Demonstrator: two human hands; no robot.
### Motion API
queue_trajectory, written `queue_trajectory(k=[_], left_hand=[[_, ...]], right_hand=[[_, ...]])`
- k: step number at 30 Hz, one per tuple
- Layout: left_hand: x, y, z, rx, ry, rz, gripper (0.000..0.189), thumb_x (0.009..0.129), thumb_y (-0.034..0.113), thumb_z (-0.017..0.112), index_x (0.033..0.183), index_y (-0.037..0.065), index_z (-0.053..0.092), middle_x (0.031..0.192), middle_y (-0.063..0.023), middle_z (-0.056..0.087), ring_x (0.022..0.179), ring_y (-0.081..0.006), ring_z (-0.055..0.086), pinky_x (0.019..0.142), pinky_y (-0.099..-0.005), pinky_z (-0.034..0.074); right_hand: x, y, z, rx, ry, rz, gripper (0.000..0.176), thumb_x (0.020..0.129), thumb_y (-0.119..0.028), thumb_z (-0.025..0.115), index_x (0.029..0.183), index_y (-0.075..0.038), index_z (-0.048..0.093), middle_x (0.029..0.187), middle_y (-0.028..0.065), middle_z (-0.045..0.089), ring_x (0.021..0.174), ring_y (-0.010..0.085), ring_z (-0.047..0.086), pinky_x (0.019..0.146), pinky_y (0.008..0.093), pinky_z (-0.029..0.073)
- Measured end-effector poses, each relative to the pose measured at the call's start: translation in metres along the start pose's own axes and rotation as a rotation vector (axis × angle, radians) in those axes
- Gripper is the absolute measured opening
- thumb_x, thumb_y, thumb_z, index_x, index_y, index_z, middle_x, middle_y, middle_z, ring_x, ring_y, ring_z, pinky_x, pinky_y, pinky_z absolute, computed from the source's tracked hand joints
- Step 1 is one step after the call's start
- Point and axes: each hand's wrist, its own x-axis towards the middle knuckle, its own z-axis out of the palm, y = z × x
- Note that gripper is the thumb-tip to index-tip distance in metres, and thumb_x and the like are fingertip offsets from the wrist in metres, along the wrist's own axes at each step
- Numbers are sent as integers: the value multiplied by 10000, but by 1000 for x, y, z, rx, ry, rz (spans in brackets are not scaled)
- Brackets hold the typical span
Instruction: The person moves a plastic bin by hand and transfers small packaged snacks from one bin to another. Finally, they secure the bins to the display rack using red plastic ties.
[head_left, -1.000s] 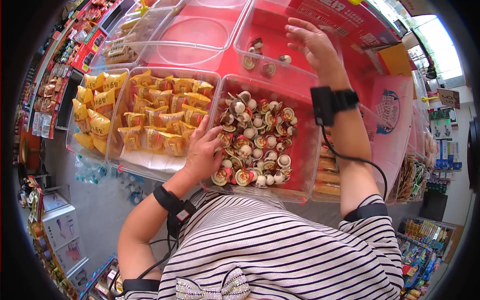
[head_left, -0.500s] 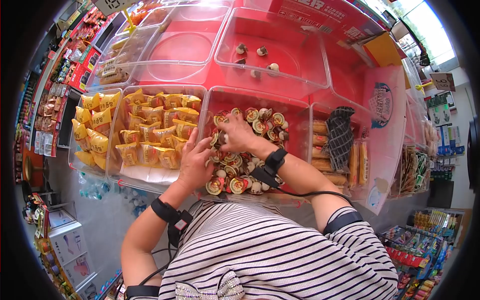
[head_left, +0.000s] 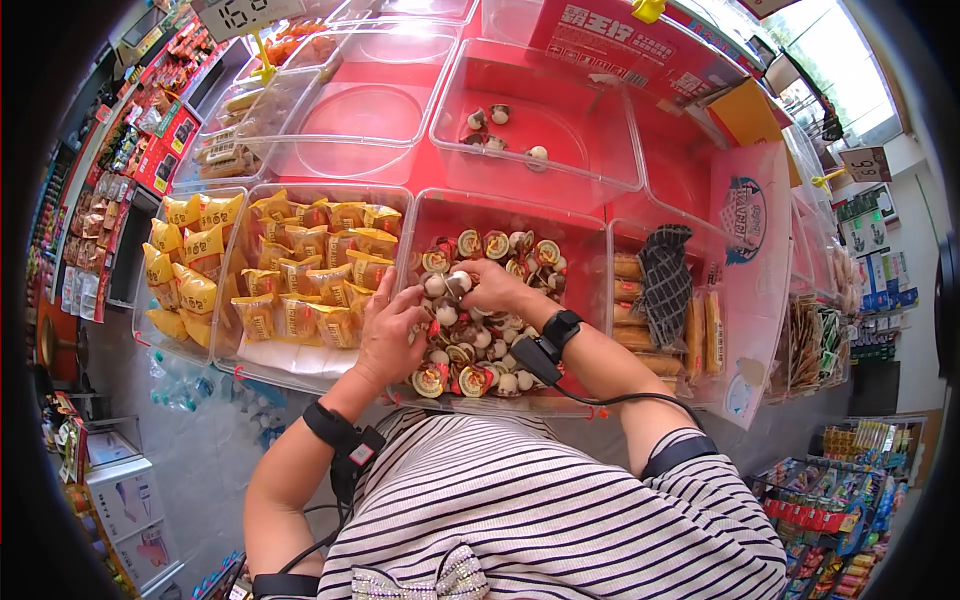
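Being pinched in the right hand (head_left: pixel 474 286), a white-and-brown snack (head_left: pixel 459 282) is held over similar snacks (head_left: pixel 484 338) inside the clear bin (head_left: pixel 587 262). Left of the bin, yellow packets (head_left: pixel 308 270) are lined up, partly overlapped by the loosely open left hand (head_left: pixel 385 338).

Black-and-white striped short-sleeved top (head_left: pixel 560 500), sparkly bow (head_left: pixel 425 578), dark sleeve cuffs, black wrist straps with boxy modules, black cables

The shirt (head_left: pixel 560 500) is white with black stripes; the snack wrappers (head_left: pixel 300 275) are yellow.
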Motion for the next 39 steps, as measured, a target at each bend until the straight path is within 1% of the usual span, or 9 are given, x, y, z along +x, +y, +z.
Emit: queue_trajectory(k=[11, 16, 23, 25, 27, 29, 31, 33, 39], left_hand=[[-2, 2, -2, -22, -27, -21, 206, 669, 55, 648, 869, 102, 642, 1273, -70, 507, 1363, -405, 215, 1044, -498, 265], [-3, 1, -2, -24, -14, -18, 207, 657, 60, 661, 861, 94, 649, 1264, -69, 510, 1351, -400, 242, 1039, -502, 263], [-2, 1, -1, -21, 14, -3, 213, 647, 65, 673, 857, 91, 651, 1245, -85, 520, 1340, -405, 260, 1032, -505, 268], [-2, 0, 0, -16, 15, 2, 215, 649, 64, 673, 861, 90, 651, 1239, -84, 522, 1338, -405, 263, 1029, -504, 270], [-1, 0, -1, -15, 9, 1, 209, 655, 59, 673, 861, 90, 652, 1243, -83, 525, 1340, -408, 259, 1034, -498, 271], [0, 2, -3, -17, 1, 2, 197, 665, 52, 674, 858, 90, 654, 1255, -82, 529, 1344, -414, 249, 1046, -486, 272], [0, 2, -2, -15, -2, 7, 193, 667, 42, 666, 855, 81, 653, 1253, -82, 530, 1339, -417, 257, 1055, -482, 271], [0, 1, 0, -13, 5, 10, 190, 668, 37, 661, 853, 76, 651, 1255, -82, 529, 1336, -418, 261, 1059, -480, 270], [0, 0, -1, 0, 9, 5, 201, 663, 52, 670, 860, 83, 650, 1242, -88, 527, 1341, -397, 266, 1019, -495, 281]], right_hand=[[-8, -33, 20, -734, -185, 115, 763, 569, -509, 781, 1230, -220, 533, 1158, 173, 518, 1137, 341, 495, 870, 452, 451], [-5, -17, 0, -470, -236, -22, 587, 660, -431, 770, 1077, -45, 621, 896, 133, 642, 872, 272, 606, 797, 352, 469], [-38, -38, -37, 483, -262, 75, 469, 749, -305, 744, 1114, -51, 597, 1052, 83, 636, 942, 186, 612, 859, 313, 469], [-52, -88, -80, 624, -152, -19, 347, 827, -242, 665, 1114, -61, 591, 1046, 73, 640, 957, 159, 604, 832, 317, 495], [-43, -121, -116, 729, -36, -525, 331, 868, -197, 603, 1162, -56, 541, 1039, 67, 642, 924, 148, 616, 694, 281, 551], [-16, -111, -177, 392, 208, -540, 375, 874, -301, 589, 1148, -48, 548, 1047, 90, 621, 943, 147, 599, 704, 261, 525], [8, -136, -220, 414, 201, -402, 351, 775, -262, 709, 1016, -30, 603, 843, 79, 653, 719, 152, 649, 628, 224, 541], [31, -97, -238, 72, 500, -158, 417, 860, -367, 620, 1122, -46, 575, 1020, 88, 612, 917, 106, 571, 723, 248, 479], [26, -104, -200, -118, 537, 282, 442, 819, -286, 684, 1181, -64, 563, 991, 37, 626, 843, 102, 589, 702, 255, 479]])
